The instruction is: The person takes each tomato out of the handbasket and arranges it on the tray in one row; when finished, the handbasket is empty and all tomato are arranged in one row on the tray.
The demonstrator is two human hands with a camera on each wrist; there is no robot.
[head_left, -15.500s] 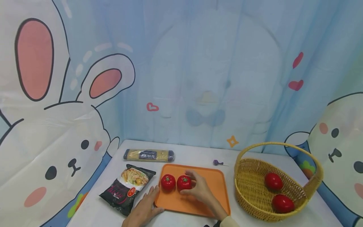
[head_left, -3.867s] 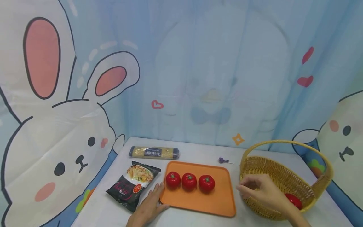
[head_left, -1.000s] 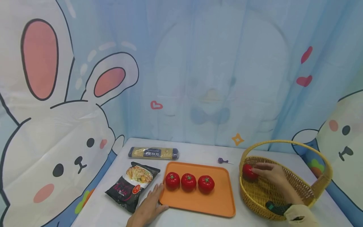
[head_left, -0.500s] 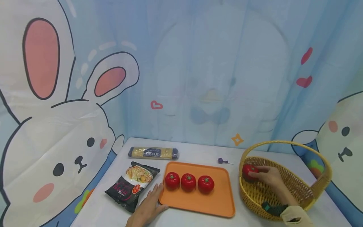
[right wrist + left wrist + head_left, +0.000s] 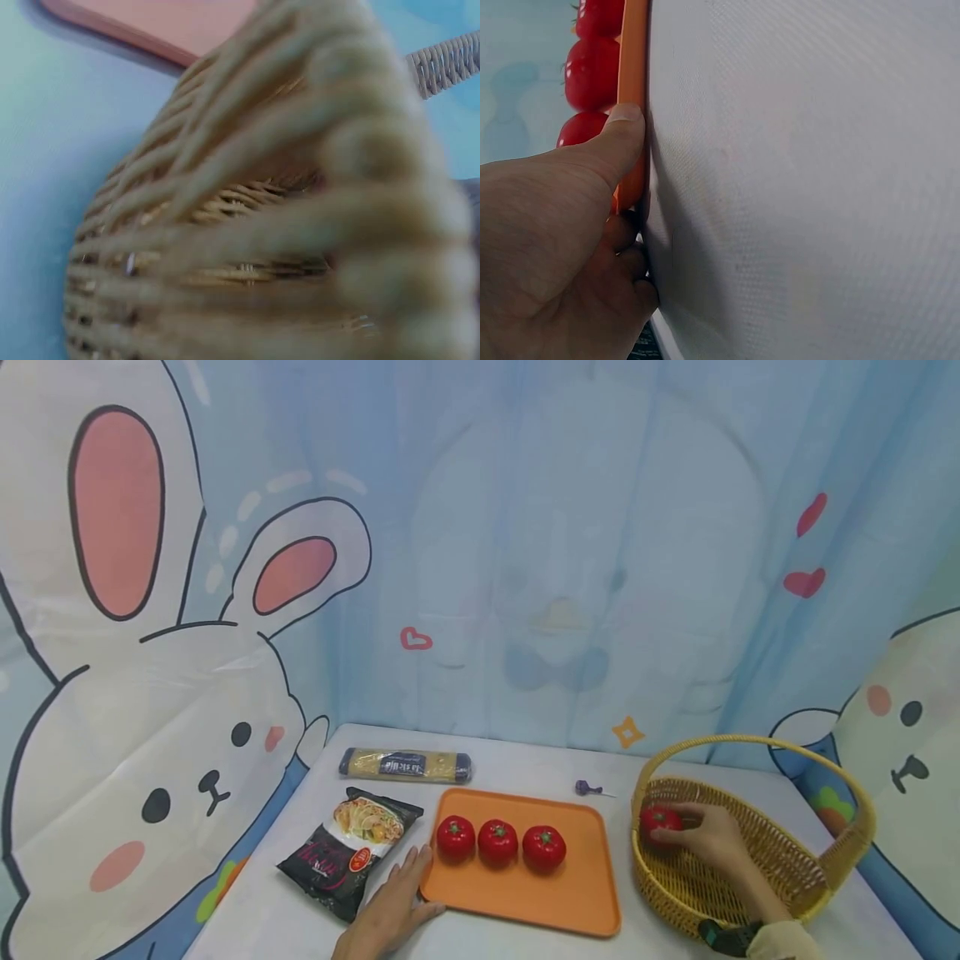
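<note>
My right hand [image 5: 708, 837] reaches into the yellow wicker basket [image 5: 656, 893] and grips a red tomato [image 5: 660, 824] by its side, at the basket's left end. The basket's weave fills the right wrist view and hides that hand there. My left hand [image 5: 392, 903] lies at the left front corner of the orange tray [image 5: 525, 897], its fingers extended along the edge. In the left wrist view its thumb [image 5: 622, 135] touches the tray's rim [image 5: 634, 75]. Three red tomatoes stand in a row on the tray: left [image 5: 455, 838], middle [image 5: 497, 842] and right [image 5: 543, 848].
A black noodle packet [image 5: 348, 856] lies left of the tray, near my left hand. Behind it is a pack of dry spaghetti [image 5: 405, 766]. A small purple lollipop [image 5: 587, 788] lies behind the tray. The basket's tall handle [image 5: 720, 739] arches over its opening.
Since the oldest frame, a third tomato has come onto the tray. My right hand has taken hold of the basket's tomato, now at the left end. The left hand stays at the tray.
</note>
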